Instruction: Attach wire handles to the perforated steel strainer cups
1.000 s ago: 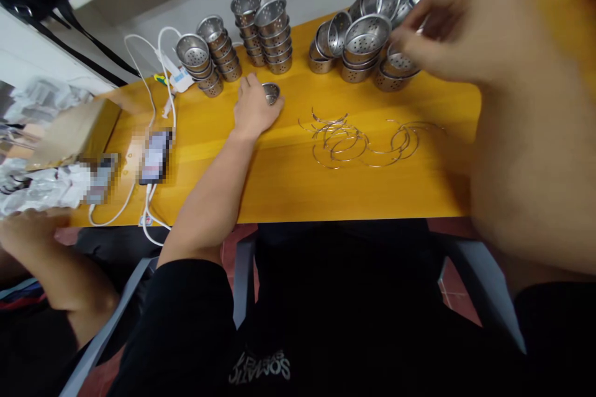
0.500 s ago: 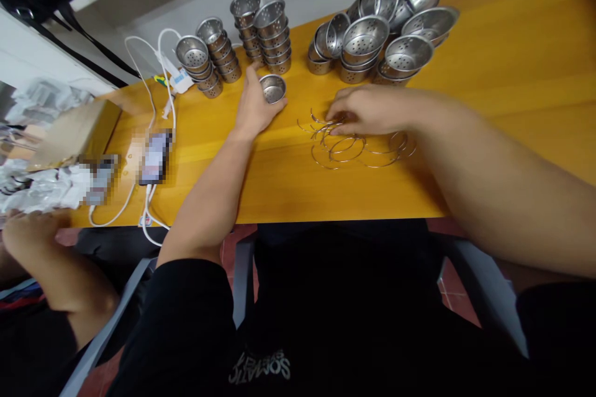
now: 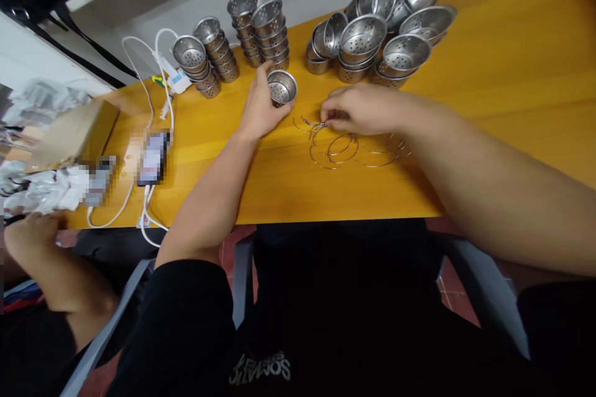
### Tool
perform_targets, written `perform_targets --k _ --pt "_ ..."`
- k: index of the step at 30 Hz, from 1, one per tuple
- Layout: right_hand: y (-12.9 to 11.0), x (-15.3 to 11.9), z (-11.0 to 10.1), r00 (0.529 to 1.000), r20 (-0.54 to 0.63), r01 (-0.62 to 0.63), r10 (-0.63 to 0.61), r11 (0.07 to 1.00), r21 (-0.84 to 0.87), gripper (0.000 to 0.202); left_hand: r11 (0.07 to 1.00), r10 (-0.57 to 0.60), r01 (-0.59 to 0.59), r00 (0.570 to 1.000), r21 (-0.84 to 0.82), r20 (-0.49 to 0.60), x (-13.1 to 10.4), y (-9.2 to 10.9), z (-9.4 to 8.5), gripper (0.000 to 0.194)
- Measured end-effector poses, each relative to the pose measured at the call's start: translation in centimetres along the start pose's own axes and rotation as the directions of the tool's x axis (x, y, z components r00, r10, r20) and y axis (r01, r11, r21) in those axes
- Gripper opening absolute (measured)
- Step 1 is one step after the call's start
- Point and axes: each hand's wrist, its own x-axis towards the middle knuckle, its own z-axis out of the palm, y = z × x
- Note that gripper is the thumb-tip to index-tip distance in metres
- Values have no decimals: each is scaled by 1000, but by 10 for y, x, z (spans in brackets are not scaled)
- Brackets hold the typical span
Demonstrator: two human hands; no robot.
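Note:
My left hand (image 3: 263, 105) is wrapped round a perforated metal cup (image 3: 282, 88), its mouth tilted up toward me. The cup is just in front of the stacked cups. My right hand (image 3: 354, 110) pinches a thin piece of wire (image 3: 320, 124) between thumb and fingertips, low over the table. Below and beside that hand lie several loose curved wire rings (image 3: 343, 147), partly hidden by the hand and forearm.
Tall stacks of perforated cups (image 3: 270, 31) stand by the wall. A looser pile of cups (image 3: 363, 37) is behind my right hand. On the left are a phone (image 3: 154, 158) with white cables, a cardboard box (image 3: 74, 133) and another person's arm (image 3: 60, 267).
My left hand has moved a little right and toward me with the cup. My right hand has shifted slightly left, its fingers now pinching the wire.

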Motion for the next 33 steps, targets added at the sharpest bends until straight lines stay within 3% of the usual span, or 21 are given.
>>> perform_targets --k 4,12,17,21,25,33 --pt "2 1 1 1000 -24 -15 15 1000 24 26 999 29 -29 1000 -18 -12 0 -5 3 113" --pt "-36 -7 -26 990 -113 -71 80 994 82 35 997 75 -75 997 -24 -18 2 -9 5 111" --pt "-49 -10 -34 919 -283 -213 273 951 224 41 992 93 -94 996 -86 -16 1 -1 13 100" --pt "-50 -7 -33 851 -365 -255 378 904 343 43 985 102 -102 995 -137 -6 -1 7 19 105" --pt "-45 -2 -30 842 -361 -277 400 896 347 59 977 120 -111 992 -184 35 -2 7 25 108" --pt "-40 -2 -26 823 -368 -285 433 875 391 63 974 154 -139 985 -177 77 -3 3 30 105"
